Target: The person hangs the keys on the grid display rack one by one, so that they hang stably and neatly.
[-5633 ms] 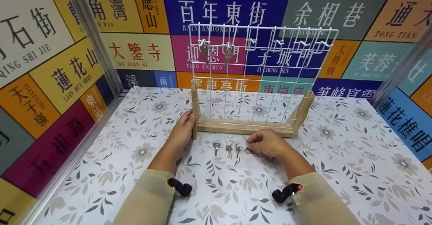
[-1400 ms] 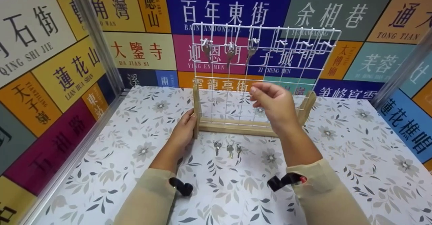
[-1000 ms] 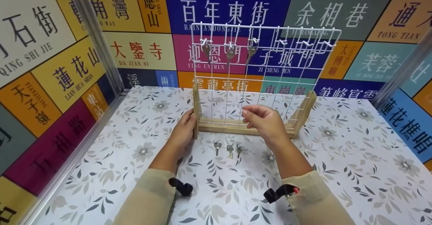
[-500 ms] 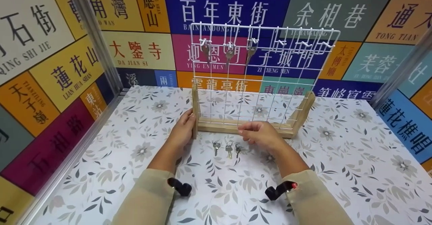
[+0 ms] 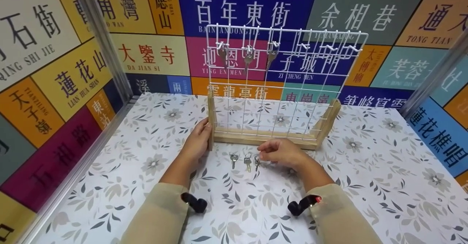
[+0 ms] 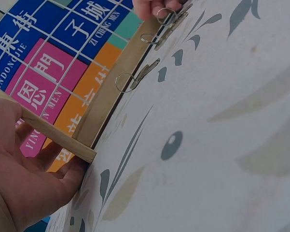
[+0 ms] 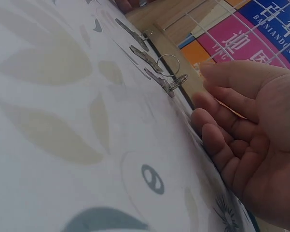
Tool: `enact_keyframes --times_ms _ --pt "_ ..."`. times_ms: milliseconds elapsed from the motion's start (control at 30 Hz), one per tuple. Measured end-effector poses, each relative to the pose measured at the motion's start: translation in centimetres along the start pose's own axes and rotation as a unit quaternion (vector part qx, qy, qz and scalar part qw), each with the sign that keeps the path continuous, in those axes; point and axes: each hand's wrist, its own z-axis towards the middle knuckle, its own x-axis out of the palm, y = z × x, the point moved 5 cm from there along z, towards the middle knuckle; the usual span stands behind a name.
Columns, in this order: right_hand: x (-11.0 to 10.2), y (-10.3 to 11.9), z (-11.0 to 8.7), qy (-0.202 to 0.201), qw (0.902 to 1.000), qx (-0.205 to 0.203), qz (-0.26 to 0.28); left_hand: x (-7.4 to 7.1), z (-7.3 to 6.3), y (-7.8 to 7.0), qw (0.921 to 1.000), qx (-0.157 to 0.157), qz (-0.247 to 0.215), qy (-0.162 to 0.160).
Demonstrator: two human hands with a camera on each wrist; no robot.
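Observation:
My left hand (image 5: 198,138) grips the wooden left side post (image 5: 210,127) of a white wire grid rack (image 5: 289,86); the post passes between thumb and fingers in the left wrist view. Three small keys with rings lie in a row before the rack: a left key (image 5: 234,160), a middle key (image 5: 248,162) and a right key (image 5: 257,161). My right hand (image 5: 284,152) hovers just beside the right key, fingers loosely bent; in the right wrist view, its fingertips (image 7: 210,72) stay apart from the key's ring (image 7: 178,82).
Three keys hang on the rack's left hooks: one key (image 5: 222,56), a second key (image 5: 248,60) and a third key (image 5: 271,58). Several hooks (image 5: 328,50) to the right hold nothing. A floral cloth (image 5: 120,185) covers the table; printed panels (image 5: 150,57) stand behind.
A key from the table's right end now hangs on the third hook. My right hand has come down from the rack to the right key. The left hand keeps its place.

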Motion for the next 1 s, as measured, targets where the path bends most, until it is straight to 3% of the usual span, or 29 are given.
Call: enact_keyframes --times_ms 333,800,1000 --pt "0.9 0.4 0.0 0.024 0.9975 -0.029 -0.059 -0.1 -0.1 0.1 0.9998 0.017 -0.002 0.011" --pt "1.1 0.8 -0.1 0.001 0.9934 -0.027 -0.111 -0.1 -0.2 -0.1 0.9999 -0.002 0.014 0.003" --pt "1.2 0.8 -0.1 -0.015 0.9917 -0.015 -0.127 -0.1 0.0 -0.1 0.9998 0.006 0.019 0.0"
